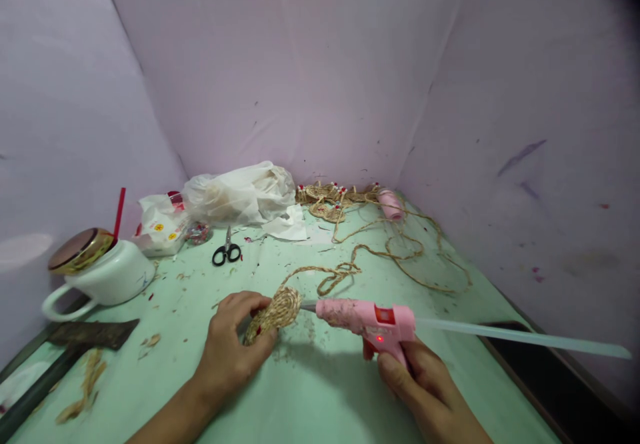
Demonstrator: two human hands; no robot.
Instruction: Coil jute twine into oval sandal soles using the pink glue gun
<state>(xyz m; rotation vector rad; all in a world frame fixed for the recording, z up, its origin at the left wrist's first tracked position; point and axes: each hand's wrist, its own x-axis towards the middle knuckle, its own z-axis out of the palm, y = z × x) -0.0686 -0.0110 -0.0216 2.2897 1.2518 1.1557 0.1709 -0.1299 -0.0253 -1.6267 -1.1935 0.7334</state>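
Between the thumb and fingers of my left hand (pixel 233 344) is a coiled piece of braided straw cord (pixel 281 312), its rounded end turned to the right. A loose length of the cord (pixel 333 279) runs from the coil across the table. My right hand (pixel 425 381) is wrapped round the handle of a pink hot glue gun (pixel 367 319) with a lit red light. The gun's metal nozzle (pixel 309 306) points left, at or very near the coil's edge; whether they touch I cannot tell. A long translucent glue stick (pixel 525 337) sticks out behind the gun.
Black-handled scissors (pixel 227 252) lie beyond my left hand. Far left stand a white mug (pixel 113 274) and a hammer-like tool (pixel 83 341). At the back are a plastic bag (pixel 245 194), several coiled cord pieces (pixel 327 212) and a pink spool (pixel 390 205). A dark flat object (pixel 545 377) lies right.
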